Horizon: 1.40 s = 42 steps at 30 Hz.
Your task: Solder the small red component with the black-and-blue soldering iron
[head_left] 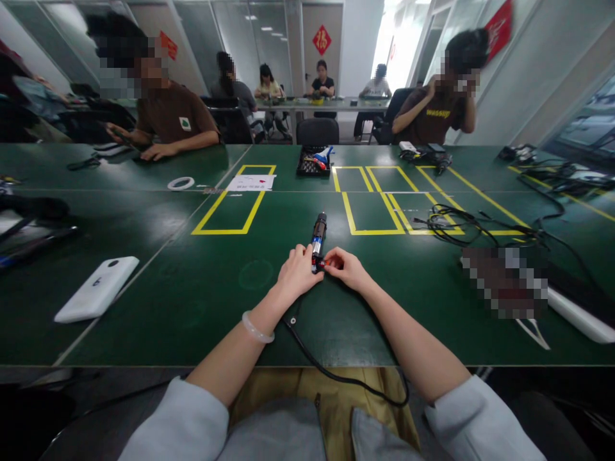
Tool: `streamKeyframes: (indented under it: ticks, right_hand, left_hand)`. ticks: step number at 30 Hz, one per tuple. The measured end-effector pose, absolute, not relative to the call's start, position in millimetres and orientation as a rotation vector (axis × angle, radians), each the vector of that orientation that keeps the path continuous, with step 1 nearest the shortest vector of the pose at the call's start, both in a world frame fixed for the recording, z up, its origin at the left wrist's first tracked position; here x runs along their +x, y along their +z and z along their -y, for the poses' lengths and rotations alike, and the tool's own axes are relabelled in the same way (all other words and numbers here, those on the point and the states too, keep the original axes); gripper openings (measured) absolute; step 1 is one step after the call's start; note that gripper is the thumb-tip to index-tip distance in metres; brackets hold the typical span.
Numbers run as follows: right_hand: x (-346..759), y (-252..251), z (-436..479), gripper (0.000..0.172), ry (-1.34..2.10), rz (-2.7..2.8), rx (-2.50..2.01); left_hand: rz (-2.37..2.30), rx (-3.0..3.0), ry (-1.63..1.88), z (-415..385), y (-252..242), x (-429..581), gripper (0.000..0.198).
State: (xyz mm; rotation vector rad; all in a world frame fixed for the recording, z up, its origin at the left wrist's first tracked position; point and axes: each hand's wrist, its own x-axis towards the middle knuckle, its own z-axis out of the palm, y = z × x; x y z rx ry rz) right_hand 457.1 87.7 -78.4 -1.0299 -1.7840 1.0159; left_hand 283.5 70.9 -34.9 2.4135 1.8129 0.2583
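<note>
Tool point(319, 232), perhaps screwdriver, between left hand point(298, 272), right hand point(346, 267)

Seen: slim black corded tool point(318, 238), flat on green table point(192, 288), near its middle. Pointed nose toward 12 o'clock, tail toward 6. Showed a blue band low on the barrel and a red part at the 6 o'clock end. Trailed black cord point(336, 376) toward 6 o'clock, over the table's near edge, then curled toward 4 o'clock.

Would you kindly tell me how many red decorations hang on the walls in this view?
3 decorations: one centre back, one upper left, one upper right. Others may be hidden.
</note>
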Motion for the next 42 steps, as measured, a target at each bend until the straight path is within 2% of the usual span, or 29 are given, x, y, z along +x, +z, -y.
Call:
streamKeyframes:
  ticks: [7, 14, 20, 26, 33, 42]
  right_hand:
    - [456.9, -77.5, -87.3, 0.008, 0.846, 1.899, -1.011]
    - [458.6, -77.8, -86.8, 0.016, 0.822, 1.869, -1.03]
    - [460.0, -76.2, -85.3, 0.022, 0.939, 1.783, -1.046]
    - [458.7, -77.9, -84.6, 0.024, 0.98, 1.828, -1.049]
    - [461.2, -77.5, -84.3, 0.023, 0.943, 1.876, -1.083]
    - [459.2, -74.0, -81.9, 0.021, 0.983, 1.88, -1.118]
  left_hand:
    - [-1.817, 2.369, 0.299, -69.6, -38.0, 283.4, 0.057]
    - [-1.845, 2.409, 0.307, -68.7, -39.0, 285.7, 0.059]
    - [-1.891, 2.421, 0.351, -70.6, -41.0, 288.5, 0.07]
    - [-1.89, 2.487, 0.311, -70.5, -39.5, 277.4, 0.07]
    - [-1.976, 2.533, 0.186, -50.1, -34.6, 223.5, 0.067]
    - [-2.333, 2.304, -0.109, -18.6, -34.5, 91.9, 0.074]
